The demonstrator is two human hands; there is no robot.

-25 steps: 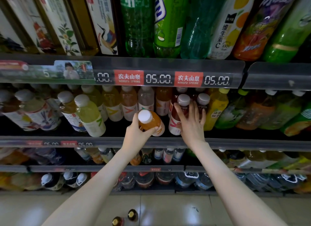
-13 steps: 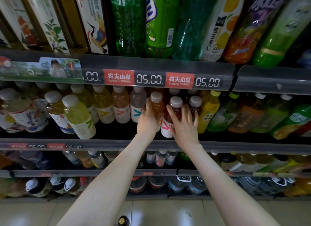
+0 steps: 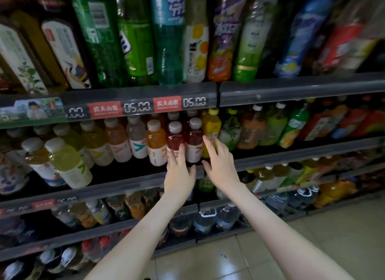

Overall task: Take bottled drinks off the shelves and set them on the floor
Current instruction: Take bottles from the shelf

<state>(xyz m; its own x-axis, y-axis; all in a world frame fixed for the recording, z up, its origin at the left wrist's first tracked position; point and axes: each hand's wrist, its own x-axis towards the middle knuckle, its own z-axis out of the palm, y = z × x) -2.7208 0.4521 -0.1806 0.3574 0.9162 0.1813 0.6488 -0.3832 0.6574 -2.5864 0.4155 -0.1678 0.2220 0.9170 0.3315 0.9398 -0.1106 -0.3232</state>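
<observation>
- The left red bottle (image 3: pixel 174 139) and the right red bottle (image 3: pixel 194 141) stand side by side at the front of the shelf (image 3: pixel 125 182). Caps up and labels out, they are easy to take as a pair.
- My left hand (image 3: pixel 179 173) comes in from six o'clock of the left red bottle. Its fingers lie straight on the label, not wrapped round it.
- My right hand (image 3: pixel 221 165) is open at four o'clock of the right red bottle. The fingers spread toward the yellow bottle (image 3: pixel 211 125) and the thumb sits low. Through the blur it seems to grip nothing.
- Both forearms reach up and forward.
- The floor (image 3: pixel 312 238) lies well below, toward five o'clock.
</observation>
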